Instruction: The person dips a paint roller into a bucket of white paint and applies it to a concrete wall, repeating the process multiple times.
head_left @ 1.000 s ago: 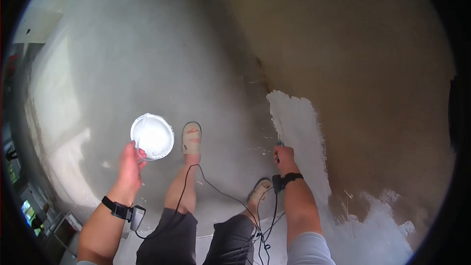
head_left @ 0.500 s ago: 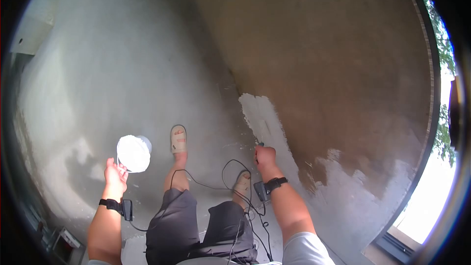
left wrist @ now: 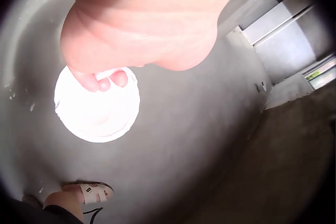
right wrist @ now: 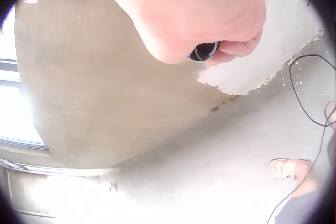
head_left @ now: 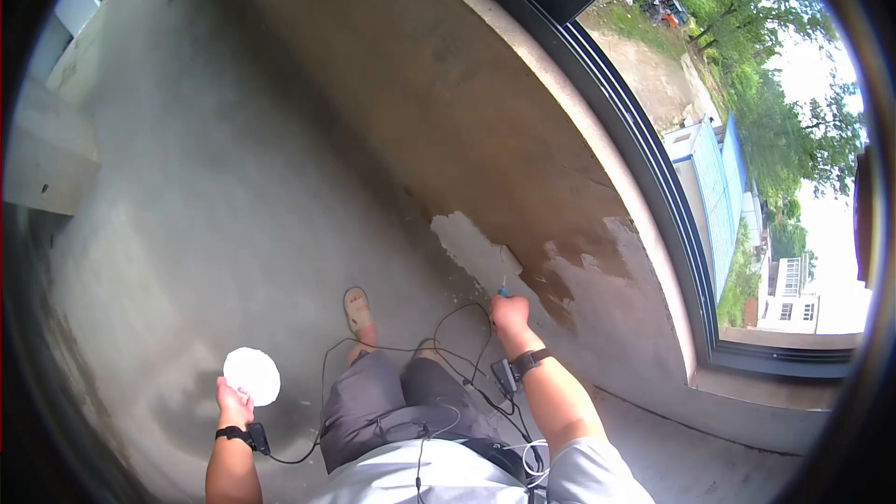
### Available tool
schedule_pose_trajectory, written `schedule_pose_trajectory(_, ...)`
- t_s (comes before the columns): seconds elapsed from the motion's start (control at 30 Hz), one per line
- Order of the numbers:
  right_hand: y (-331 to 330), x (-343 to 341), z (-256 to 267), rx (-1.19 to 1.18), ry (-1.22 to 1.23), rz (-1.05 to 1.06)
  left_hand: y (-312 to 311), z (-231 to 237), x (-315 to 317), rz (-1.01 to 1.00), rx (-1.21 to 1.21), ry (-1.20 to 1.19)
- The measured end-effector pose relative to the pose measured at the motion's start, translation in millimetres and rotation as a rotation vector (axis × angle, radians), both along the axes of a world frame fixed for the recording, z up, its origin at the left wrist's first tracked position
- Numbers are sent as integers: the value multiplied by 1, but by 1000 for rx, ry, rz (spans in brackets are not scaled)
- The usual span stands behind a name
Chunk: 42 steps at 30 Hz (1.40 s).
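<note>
My left hand (head_left: 233,401) holds a white bucket (head_left: 252,376) by its near side, above the floor. Bright white paint shows in it, and in the left wrist view the fingertips (left wrist: 104,84) lie over the edge of the bucket. At the low brown wall (head_left: 523,159), my right hand (head_left: 509,313) grips the blue-and-black handle (head_left: 504,293) of a paint roller. A thin rod runs up to its white head, which hardly stands out against the white paint patch (head_left: 471,245). The handle's round end (right wrist: 205,51) pokes out of the fist in the right wrist view.
A dark-framed window (head_left: 644,140) runs above the wall's ledge, with trees and buildings outside. Black cables (head_left: 439,345) loop in front of the legs. One sandalled foot (head_left: 357,308) stands on the grey floor. A box-like pale block (head_left: 47,154) stands at left.
The head view has swung up and right, bringing the window into sight. My left hand with the bucket is lower in view. The roller is still at the painted patch, held by my right hand.
</note>
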State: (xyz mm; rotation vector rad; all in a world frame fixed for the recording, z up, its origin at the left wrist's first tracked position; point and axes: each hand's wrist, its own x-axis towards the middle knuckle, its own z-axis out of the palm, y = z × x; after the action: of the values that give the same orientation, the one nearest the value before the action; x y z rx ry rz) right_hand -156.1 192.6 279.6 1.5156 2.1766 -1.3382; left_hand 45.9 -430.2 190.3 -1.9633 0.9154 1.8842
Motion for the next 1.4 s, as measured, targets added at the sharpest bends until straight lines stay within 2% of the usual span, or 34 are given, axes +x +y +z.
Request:
schedule_pose_trajectory(0.07, -3, 4, 22, 16, -46, 33, -4, 19, 0, 46, -103, -117)
schedule_pose_trajectory(0.2, -9, 16, 58, 45, 2, -6, -17, 24, 26, -6, -76, -13)
schedule_pose_trajectory(0.23, -10, 21, 66, 101, 10, 8, -27, 15, 32, -13, -67, 12)
schedule_pose_trajectory(0.27, -9, 26, 74, 159, 20, 22, -22, 26, 23, -30, -74, 33)
schedule_pose_trajectory(0.33, -7, 39, 83, 223, 47, 37, -12, 43, 12, 69, -197, -91)
schedule_pose_trajectory(0.47, 1, 51, 92, 207, 61, 42, -3, 66, 3, 93, -252, 32)
schedule_pose_trajectory(0.53, -6, 58, 129, 203, 86, 31, -6, 76, 2, 124, -174, 127)
schedule_pose_trajectory(0.63, -3, 69, 144, 166, 257, 23, -12, 81, 0, 61, -121, 170)
schedule_pose_trajectory(0.8, 0, 95, 166, 247, 340, 47, -15, 97, -28, -13, -168, 189)
schedule_pose_trajectory(0.87, 1, 98, 179, 302, 369, 48, -18, 95, -49, -57, -155, 211)
schedule_pose_trajectory(0.97, -7, 106, 205, 246, 348, -9, -31, 78, -75, -113, -166, 178)
schedule_pose_trajectory(1.03, -14, 109, 212, 322, 417, -34, -42, 63, -89, -136, -147, 174)
schedule_pose_trajectory(1.1, -25, 110, 234, 310, 396, -62, -65, 53, -103, -147, -59, 166)
schedule_pose_trajectory(1.27, -44, 108, 259, 254, 421, -147, -121, 33, -141, -246, -79, 96)
schedule_pose_trajectory(1.33, -44, 106, 247, 429, 481, -134, -141, 35, -154, -248, -32, 83)
schedule_pose_trajectory(1.4, -61, 110, 270, 299, 508, -189, -152, 37, -167, -273, 3, 107)
